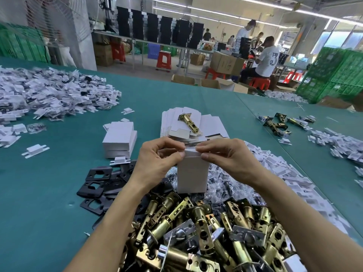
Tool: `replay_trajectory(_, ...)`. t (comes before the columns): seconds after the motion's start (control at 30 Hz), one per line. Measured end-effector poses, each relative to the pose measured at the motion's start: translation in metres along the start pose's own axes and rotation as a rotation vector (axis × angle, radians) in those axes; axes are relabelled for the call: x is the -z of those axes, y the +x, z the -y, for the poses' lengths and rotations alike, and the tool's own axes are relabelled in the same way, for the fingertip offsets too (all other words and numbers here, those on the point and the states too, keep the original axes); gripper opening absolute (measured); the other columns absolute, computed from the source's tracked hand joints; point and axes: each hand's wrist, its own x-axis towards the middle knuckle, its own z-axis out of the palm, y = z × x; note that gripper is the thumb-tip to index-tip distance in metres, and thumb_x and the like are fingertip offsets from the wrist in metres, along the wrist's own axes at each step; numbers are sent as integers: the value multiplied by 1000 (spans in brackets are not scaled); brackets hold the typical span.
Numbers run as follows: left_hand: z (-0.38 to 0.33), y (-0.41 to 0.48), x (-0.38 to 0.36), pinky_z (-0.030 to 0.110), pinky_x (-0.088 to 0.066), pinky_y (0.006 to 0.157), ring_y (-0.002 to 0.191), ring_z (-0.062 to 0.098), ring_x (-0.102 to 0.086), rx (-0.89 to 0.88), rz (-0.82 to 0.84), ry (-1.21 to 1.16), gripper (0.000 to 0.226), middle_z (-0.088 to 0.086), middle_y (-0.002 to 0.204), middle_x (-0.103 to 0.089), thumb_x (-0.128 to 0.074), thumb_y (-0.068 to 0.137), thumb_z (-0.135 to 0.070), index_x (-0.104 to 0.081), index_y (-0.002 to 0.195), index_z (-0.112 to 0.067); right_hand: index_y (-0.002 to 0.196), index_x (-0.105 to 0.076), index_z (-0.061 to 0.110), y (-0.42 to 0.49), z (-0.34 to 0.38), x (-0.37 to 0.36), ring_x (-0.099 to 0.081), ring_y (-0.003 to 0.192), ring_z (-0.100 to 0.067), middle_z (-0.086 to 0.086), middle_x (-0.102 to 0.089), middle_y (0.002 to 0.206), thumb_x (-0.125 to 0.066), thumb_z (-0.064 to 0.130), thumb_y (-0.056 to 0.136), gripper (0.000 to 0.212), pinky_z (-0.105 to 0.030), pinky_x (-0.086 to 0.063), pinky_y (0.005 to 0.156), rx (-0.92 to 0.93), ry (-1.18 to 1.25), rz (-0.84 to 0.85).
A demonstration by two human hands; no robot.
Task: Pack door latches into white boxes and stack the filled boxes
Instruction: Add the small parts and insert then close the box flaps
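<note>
White box (pixel 192 176), brass latches (pixel 198 228), black plates (pixel 96 185), teal table (pixel 49 203)

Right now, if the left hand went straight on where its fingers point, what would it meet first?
Probably the right hand, whose fingers pinch the same white box top from the opposite side.

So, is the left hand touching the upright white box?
Touching. The head view shows the left hand pinching the upright white box at its top edge; the right hand does likewise.
</note>
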Motion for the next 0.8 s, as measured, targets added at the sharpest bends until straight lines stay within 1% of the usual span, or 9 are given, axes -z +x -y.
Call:
replay_trajectory(0.1, 1, 1, 2, 22, -56, 70, 92, 18, -74, -11, -3, 44, 28, -1, 99, -77, -77, 83, -1, -77, 78, -28, 112, -74, 13, -3, 0, 1, -65, 106, 2, 10, -70, 111, -71, 5, 86, 28, -21, -53, 95, 6, -46, 16)
replay_trajectory(0.2, 2, 0, 2, 22, -57, 71, 91, 15, -74, -11, 12, 122, 20, -3, 100, -77, -84, 76, -6, -75, 77, -23, 110, -76, 15, -4, 1, -1, -64, 106, -1, 7, -70, 112, -72, 9, 87, 24, -25, -55, 91, 56, -145, 10)
replay_trajectory(0.33, 4, -1, 3, 26, -59, 75, 92, 12, -74, 6, 27, 170, 19, -6, 102, -76, -88, 69, -6, -73, 76, -15, 110, -76, 20, -7, -1, -3, -62, 108, -3, 5, -67, 120, -72, 13, 89, 23, -31, -55, 87, 52, -207, 16)
replay_trajectory(0.43, 5, 0, 3, 23, -58, 76, 91, 10, -73, -9, 33, 194, 19, -5, 100, -75, -88, 70, -5, -73, 75, -16, 110, -75, 21, -9, -4, -7, -63, 108, -5, 3, -66, 125, -75, 13, 87, 24, -28, -55, 88, 31, -194, 4)
replay_trajectory(0.5, 6, 0, 3, 21, -57, 78, 91, 7, -73, -18, 31, 213, 21, -6, 100, -75, -87, 71, -6, -72, 73, -20, 109, -73, 20, -9, -6, -11, -62, 109, -8, 1, -66, 124, -74, 13, 88, 22, -27, -54, 92, 24, -185, 9)
replay_trajectory(0.57, 6, 1, 2, 22, -57, 78, 90, 6, -73, -12, 22, 221, 21, -6, 100, -74, -86, 72, -6, -72, 73, -21, 106, -71, 18, -8, -7, -15, -63, 105, -14, 2, -67, 115, -73, 12, 89, 18, -33, -54, 91, 19, -199, 13)
replay_trajectory(0.63, 6, 1, 0, 25, -58, 80, 91, 5, -73, 14, 6, 222, 18, -8, 100, -74, -85, 75, -9, -73, 78, -22, 100, -70, 22, -6, -7, -15, -64, 100, -16, 4, -68, 107, -72, 9, 88, 18, -37, -55, 87, -2, -145, 1)
replay_trajectory(0.7, 4, 2, -1, 27, -58, 81, 94, 4, -71, 28, -7, 242, 22, -12, 101, -74, -83, 80, -15, -73, 92, -30, 94, -70, 30, -4, -4, -14, -68, 94, -13, 7, -69, 103, -72, 5, 88, 26, -35, -58, 79, -43, -15, -50)
replay_trajectory(0.8, -3, 5, 1, 29, -57, 82, 102, 6, -68, 76, -21, 240, 40, -14, 114, -65, -78, 85, -30, -57, 116, -44, 97, -72, 32, -2, 4, -10, -72, 84, -19, 0, -69, 109, -67, 3, 90, 30, -36, -61, 66, -124, 318, -230)
